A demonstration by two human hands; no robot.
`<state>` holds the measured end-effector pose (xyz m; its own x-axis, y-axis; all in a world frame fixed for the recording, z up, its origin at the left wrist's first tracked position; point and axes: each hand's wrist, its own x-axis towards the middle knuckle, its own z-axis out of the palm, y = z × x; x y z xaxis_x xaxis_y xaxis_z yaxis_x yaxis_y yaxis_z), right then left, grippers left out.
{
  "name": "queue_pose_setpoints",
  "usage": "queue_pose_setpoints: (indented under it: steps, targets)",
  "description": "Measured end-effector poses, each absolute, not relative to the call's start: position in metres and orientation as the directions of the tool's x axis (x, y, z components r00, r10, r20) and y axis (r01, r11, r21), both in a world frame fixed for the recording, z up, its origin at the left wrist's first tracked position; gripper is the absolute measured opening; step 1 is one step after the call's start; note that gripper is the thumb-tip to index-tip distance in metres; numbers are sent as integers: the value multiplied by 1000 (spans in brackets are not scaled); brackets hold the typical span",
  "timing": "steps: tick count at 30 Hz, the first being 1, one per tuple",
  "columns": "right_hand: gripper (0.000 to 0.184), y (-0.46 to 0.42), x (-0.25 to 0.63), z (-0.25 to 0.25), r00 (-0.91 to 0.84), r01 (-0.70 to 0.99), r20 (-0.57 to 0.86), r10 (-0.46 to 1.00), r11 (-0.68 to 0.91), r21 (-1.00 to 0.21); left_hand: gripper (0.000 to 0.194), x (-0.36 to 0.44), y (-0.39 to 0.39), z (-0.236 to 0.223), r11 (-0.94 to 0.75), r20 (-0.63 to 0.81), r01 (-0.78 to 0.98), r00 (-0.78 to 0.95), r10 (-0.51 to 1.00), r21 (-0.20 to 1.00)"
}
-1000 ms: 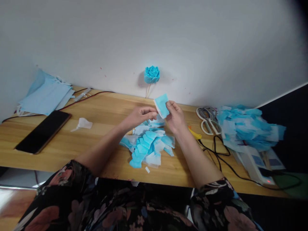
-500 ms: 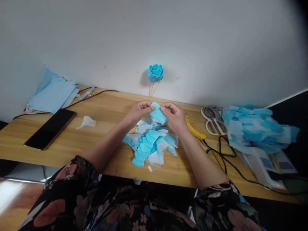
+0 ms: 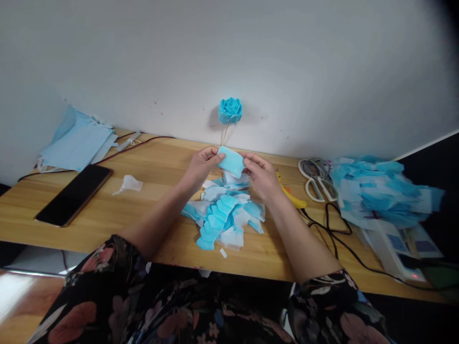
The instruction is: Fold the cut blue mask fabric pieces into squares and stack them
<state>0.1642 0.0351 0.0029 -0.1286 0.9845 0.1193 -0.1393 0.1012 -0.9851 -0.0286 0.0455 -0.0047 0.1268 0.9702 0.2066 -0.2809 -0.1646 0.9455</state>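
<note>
From my feed: blue piece (image 3: 231, 161) pinched both sides, left hand (image 3: 201, 167) on left edge, right hand (image 3: 264, 177) on right. Long axis left-right, right end nearer; piece at pile's (image 3: 218, 215) far end.

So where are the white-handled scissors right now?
In the head view, the white-handled scissors lie on the right side of the table, against the wall, just left of the heap of blue and white pieces.
</note>
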Motion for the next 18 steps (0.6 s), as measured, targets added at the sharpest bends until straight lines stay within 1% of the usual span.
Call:
queue_pose_setpoints:
  steps: [3,6,15,18]
  targets:
    - [24,37,165,0,-61,-142,150,987,140,-980,40,-28,46,-4,-174,215,-286,117,970,942]
    - [22,39,166,-1,-11,-108,183,983,181,-978,41,-28,45,-4,-173,210,-281,105,972,944]
    - [29,36,164,5,-39,-58,246,969,243,-968,39,-28,45,-3,-161,200,-296,107,974,942]
    - [31,36,164,5,-39,-14,271,962,271,-963,37,-27,45,-3,-154,184,-264,95,978,952]
